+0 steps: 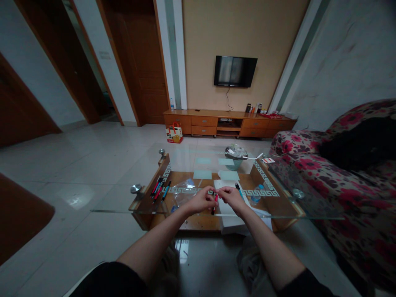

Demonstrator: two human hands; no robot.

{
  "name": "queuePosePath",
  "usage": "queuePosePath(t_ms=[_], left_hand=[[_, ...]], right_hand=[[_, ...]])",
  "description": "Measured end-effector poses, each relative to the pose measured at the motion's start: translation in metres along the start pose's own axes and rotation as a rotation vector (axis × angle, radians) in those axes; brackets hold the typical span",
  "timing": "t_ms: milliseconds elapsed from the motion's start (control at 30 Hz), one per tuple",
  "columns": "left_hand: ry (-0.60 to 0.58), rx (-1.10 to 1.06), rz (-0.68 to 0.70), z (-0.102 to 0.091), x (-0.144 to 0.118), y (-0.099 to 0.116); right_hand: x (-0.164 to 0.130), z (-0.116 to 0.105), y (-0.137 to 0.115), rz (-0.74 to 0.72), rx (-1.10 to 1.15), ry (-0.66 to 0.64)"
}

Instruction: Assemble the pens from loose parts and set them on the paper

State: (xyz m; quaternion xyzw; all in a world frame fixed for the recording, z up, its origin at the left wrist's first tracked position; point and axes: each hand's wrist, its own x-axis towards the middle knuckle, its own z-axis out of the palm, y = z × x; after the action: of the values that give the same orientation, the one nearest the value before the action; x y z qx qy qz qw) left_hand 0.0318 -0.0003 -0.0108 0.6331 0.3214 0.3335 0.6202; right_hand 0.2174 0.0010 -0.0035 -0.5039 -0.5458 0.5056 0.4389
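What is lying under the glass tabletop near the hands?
Through the glass tabletop a wooden shelf shows, with white paper and a water bottle on it. Both hands hide what lies straight beneath them.

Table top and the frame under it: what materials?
Table top: looks like clear glass, glossy; the shelf and floor show through it. Frame: looks like varnished wood, warm brown, with a pale key-pattern trim. Round metal-looking caps sit at the corners.

Bare forearms, bare hands, left hand [202, 200] and right hand [230, 197], black sleeves pushed up above the elbows
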Motion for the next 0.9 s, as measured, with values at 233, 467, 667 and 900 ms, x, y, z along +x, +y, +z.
queuePosePath(t_ms=[233,467,667,900], left_hand=[[0.023,-0.062,0.007,0.002,0.004,-0.001],[0.038,-0.053,0.019,0.001,0.005,0.002],[0.023,-0.022,0.034,0.001,0.002,0.01],[0.081,-0.024,0.029,0.0,0.004,0.01]], right_hand=[[-0.001,0.003,0.001,-0.004,-0.038,-0.053],[0.001,0.005,0.008,0.016,-0.021,-0.08],[-0.001,0.004,0.009,0.024,-0.07,-0.086],[-0.001,0.001,0.001,-0.004,-0.104,-0.058]])
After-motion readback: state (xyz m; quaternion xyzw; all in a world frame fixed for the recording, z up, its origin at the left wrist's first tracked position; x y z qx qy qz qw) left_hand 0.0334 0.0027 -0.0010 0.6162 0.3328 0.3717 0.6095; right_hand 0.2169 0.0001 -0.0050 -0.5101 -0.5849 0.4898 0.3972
